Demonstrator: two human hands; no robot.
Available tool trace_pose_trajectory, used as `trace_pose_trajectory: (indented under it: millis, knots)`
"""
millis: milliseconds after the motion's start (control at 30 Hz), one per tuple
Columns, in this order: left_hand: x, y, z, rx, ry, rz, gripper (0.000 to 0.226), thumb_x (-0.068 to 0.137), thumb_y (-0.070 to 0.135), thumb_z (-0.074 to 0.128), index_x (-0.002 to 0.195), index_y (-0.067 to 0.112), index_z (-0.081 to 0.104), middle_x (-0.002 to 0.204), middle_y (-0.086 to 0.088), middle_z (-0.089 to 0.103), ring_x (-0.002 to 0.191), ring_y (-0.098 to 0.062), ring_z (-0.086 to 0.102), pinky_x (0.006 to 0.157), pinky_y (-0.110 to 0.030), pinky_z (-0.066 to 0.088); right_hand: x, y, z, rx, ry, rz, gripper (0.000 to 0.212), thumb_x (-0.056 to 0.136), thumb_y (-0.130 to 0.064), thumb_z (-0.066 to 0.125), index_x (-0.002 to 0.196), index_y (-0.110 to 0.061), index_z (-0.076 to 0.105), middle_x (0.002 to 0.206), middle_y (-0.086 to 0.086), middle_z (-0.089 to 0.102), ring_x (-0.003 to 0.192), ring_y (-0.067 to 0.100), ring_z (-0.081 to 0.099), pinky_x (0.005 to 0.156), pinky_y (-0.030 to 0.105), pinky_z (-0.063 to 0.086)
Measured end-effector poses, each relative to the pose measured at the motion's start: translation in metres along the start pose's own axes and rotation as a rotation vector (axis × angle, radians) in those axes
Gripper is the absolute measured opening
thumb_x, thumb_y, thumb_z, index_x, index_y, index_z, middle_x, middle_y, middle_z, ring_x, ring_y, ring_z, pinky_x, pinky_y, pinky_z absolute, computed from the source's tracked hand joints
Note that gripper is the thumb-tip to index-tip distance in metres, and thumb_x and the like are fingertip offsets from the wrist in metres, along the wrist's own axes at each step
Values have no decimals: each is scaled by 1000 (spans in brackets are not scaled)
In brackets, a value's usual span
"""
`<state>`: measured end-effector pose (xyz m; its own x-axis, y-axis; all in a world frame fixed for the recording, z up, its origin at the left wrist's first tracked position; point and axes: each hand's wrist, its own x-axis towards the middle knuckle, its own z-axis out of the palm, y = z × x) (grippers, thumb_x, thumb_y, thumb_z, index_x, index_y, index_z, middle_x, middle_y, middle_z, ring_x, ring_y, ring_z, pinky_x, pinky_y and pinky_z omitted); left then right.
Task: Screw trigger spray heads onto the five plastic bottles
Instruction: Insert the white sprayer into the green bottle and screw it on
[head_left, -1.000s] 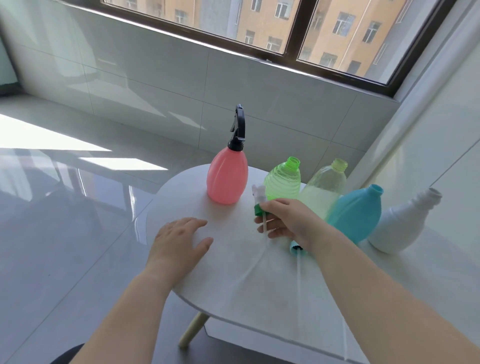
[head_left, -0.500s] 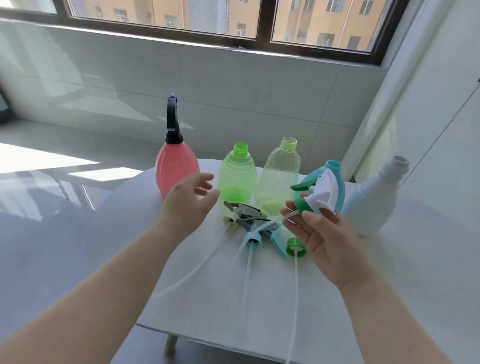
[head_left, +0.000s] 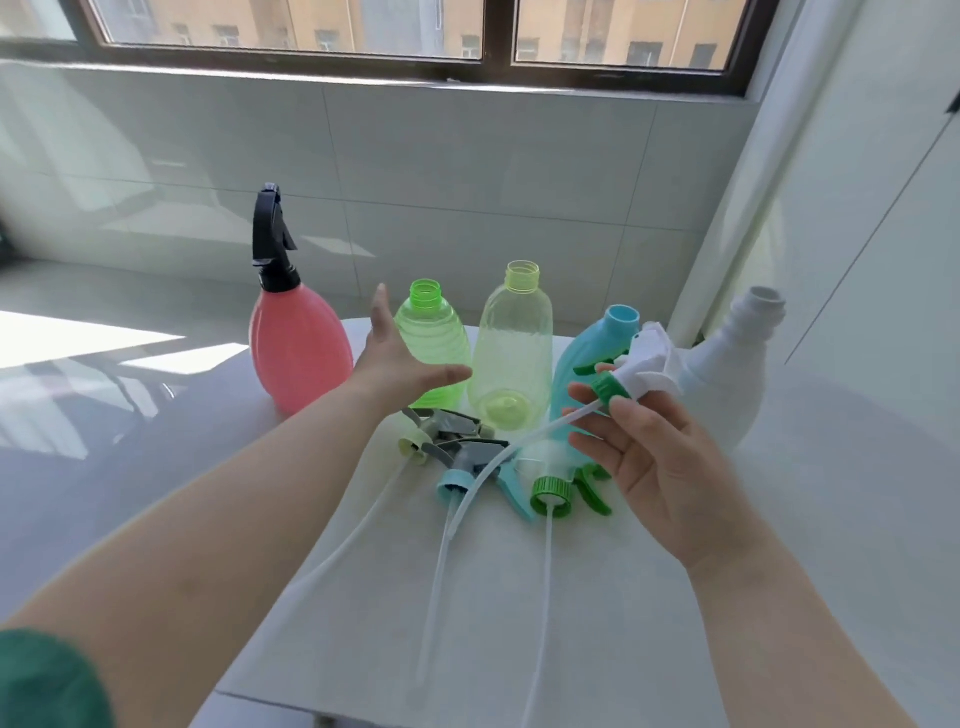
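Observation:
Five bottles stand in a row on the white table (head_left: 649, 597): a pink bottle (head_left: 298, 348) with a black spray head (head_left: 271, 236) screwed on, then an open green bottle (head_left: 436, 338), a yellow-green bottle (head_left: 511, 353), a blue bottle (head_left: 589, 358) and a white bottle (head_left: 732, 379). My right hand (head_left: 654, 457) holds a white spray head with a green collar (head_left: 636, 371) in front of the blue bottle, its tube trailing down left. My left hand (head_left: 397, 358) is open, fingers spread, right beside the green bottle. Three loose spray heads (head_left: 488, 462) lie on the table.
The table's near edge (head_left: 363, 714) runs across the bottom of the view. A tiled wall and a window sill (head_left: 467, 83) rise behind the bottles. A white wall panel (head_left: 857, 260) stands close on the right. Long dip tubes (head_left: 441, 571) stretch from the loose heads toward me.
My left hand rose off the table and reached toward the green bottle. My right hand lifted the white spray head off the table and turned palm up.

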<state>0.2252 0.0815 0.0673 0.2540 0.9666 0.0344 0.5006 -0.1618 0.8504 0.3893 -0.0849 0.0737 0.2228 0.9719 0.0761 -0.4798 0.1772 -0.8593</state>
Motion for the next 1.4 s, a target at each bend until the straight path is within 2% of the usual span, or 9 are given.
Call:
trace_pose_trajectory:
  millis: [200, 367, 500, 700, 867, 933, 1067, 1233, 1400]
  knots:
    - [3, -5, 12, -34, 98, 23, 103, 64, 22, 77, 136, 24, 4, 143, -11, 27, 126, -26, 34, 98, -32, 30, 3, 4, -4, 21, 23, 17, 30, 60, -11, 54, 89, -13, 61, 73, 0, 73, 66, 8, 66, 65, 20, 56]
    - [-9, 1, -2, -65, 193, 164, 83, 63, 21, 76, 124, 17, 20, 113, 5, 34, 102, -14, 36, 86, -24, 29, 4, 7, 0, 8, 40, 21, 29, 60, -13, 56, 88, -11, 59, 73, -1, 73, 68, 8, 66, 68, 21, 56]
    - [-35, -1, -31, -91, 193, 199, 82, 60, 20, 79, 123, 22, 26, 99, 15, 40, 96, -10, 40, 76, -17, 32, 0, 8, 8, 0, 69, 14, 13, 63, -17, 57, 71, -13, 66, 72, -1, 74, 62, 7, 66, 59, 19, 56]
    - [-107, -47, -82, -124, 192, 113, 86, 45, 31, 77, 119, 39, 34, 98, 17, 52, 92, -11, 50, 72, -21, 38, -10, 17, 30, 66, 85, 7, 23, 63, -13, 57, 85, -9, 59, 67, -1, 71, 65, 9, 67, 62, 21, 56]
    - [-137, -74, -107, -88, 239, 81, 88, 56, 15, 83, 125, 35, 33, 118, 5, 46, 104, -15, 45, 86, -28, 32, -5, 13, 66, 96, 86, -37, 14, 66, -11, 55, 64, -14, 69, 63, -2, 71, 65, 8, 68, 64, 22, 57]
    - [-138, -78, -109, -127, 233, 82, 86, 56, 10, 81, 124, 30, 32, 117, 8, 45, 105, -13, 44, 86, -22, 33, 4, 6, 85, 71, 59, -72, 21, 72, -8, 54, 60, -15, 70, 62, -2, 71, 64, 8, 67, 67, 22, 57]
    - [-136, -85, -110, -152, 207, 101, 76, 55, 11, 82, 107, 33, 30, 98, 27, 42, 97, -8, 45, 64, 2, 31, 23, -11, 119, 69, 7, -134, 14, 75, -8, 54, 69, -14, 65, 63, -2, 71, 66, 9, 67, 67, 23, 57]
    - [-133, -89, -112, -165, 182, 125, 75, 56, 12, 81, 107, 37, 33, 99, 28, 44, 96, -9, 48, 68, -1, 32, 43, -7, 150, -2, -34, -138, 12, 84, -1, 48, 83, -9, 57, 63, -2, 70, 66, 9, 67, 70, 23, 57]
    - [-131, -92, -115, -180, 165, 157, 74, 54, 16, 82, 96, 52, 33, 101, 31, 44, 94, 4, 48, 71, -1, 34, 53, 3, 164, -114, -66, -108, 9, 83, 2, 49, 84, -4, 56, 68, 0, 69, 65, 10, 67, 66, 22, 56]
